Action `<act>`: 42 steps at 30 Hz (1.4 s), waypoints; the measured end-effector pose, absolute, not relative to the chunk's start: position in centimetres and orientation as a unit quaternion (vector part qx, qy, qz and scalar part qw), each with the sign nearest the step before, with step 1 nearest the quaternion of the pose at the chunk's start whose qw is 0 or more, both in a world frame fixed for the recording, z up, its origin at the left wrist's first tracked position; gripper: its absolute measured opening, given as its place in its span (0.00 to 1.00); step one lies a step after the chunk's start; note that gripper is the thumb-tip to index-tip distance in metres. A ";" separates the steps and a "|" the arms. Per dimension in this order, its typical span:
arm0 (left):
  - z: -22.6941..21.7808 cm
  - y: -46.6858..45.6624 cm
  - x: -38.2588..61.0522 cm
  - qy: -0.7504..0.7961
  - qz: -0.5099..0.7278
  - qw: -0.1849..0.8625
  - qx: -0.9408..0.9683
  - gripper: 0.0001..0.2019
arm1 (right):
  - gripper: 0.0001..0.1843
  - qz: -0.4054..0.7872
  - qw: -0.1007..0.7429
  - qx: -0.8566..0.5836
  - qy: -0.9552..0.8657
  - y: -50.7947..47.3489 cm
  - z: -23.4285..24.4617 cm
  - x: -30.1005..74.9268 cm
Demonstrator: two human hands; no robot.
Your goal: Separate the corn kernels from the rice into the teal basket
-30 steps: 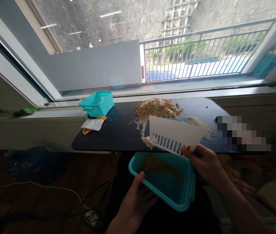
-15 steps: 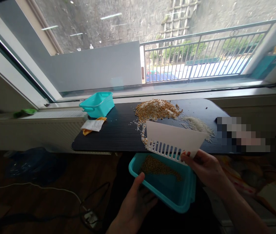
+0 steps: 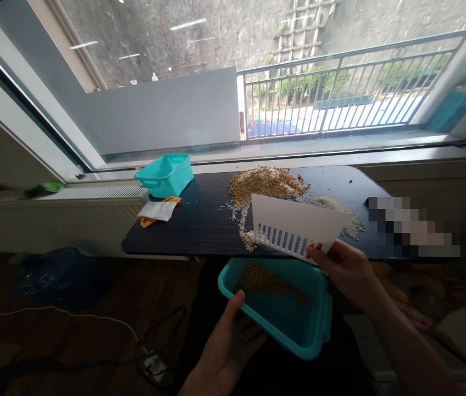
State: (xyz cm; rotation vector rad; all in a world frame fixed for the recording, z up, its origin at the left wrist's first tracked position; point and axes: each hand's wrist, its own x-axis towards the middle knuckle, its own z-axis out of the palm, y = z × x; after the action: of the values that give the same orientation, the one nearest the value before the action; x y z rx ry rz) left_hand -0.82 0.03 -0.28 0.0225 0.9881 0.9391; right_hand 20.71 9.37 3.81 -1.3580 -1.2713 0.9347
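While both hands are working at the near edge of a dark bench, the scene is laying out like this:

Left hand: the left hand (image 3: 228,335) is cupping the underside of a teal tub (image 3: 276,308), thumb hooking over its near rim, holding it just below the bench edge.

Right hand: the right hand (image 3: 342,269) is gripping the corner of a white slotted scraper (image 3: 297,225), fingers closed around its lower right end.

Scraper: it is standing tilted on the bench (image 3: 192,220), its slotted edge resting near the front edge, directly above the held tub.

Held tub: yellow beans (image 3: 268,281) are lying in a patch across its far half.

Small heap: a little cluster of mixed grains (image 3: 247,237) is sitting just beside the scraper's left end.

Main pile: a larger mound of beans and rice (image 3: 266,182) is lying behind the scraper, toward the window.

Rice: a white patch of rice (image 3: 340,212) is spreading to the right of the scraper.

Second tub: another teal tub (image 3: 165,175) is sitting at the far left corner of the bench.

Packet: a white and yellow packet (image 3: 156,210) is hanging off the bench's left edge, near that tub.
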 end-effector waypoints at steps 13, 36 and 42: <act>-0.3 0.0 -0.9 0.464 0.428 0.775 0.016 0.31 | 0.25 0.401 0.471 -0.555 -0.556 9.1 3.9 21.0; -0.5 0.2 -1.1 0.470 0.422 0.776 0.003 0.31 | 0.18 0.351 0.448 -0.550 -0.611 10.6 3.9 21.8; -0.2 0.2 -1.1 0.470 0.420 0.776 0.001 0.30 | 0.18 0.371 0.455 -0.542 -0.602 10.7 3.8 21.1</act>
State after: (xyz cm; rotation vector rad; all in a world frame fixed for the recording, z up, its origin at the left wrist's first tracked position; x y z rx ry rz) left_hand -1.11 0.25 -0.24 0.0030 1.0181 0.9088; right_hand 21.13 10.65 3.79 -1.3371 -1.4844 0.9154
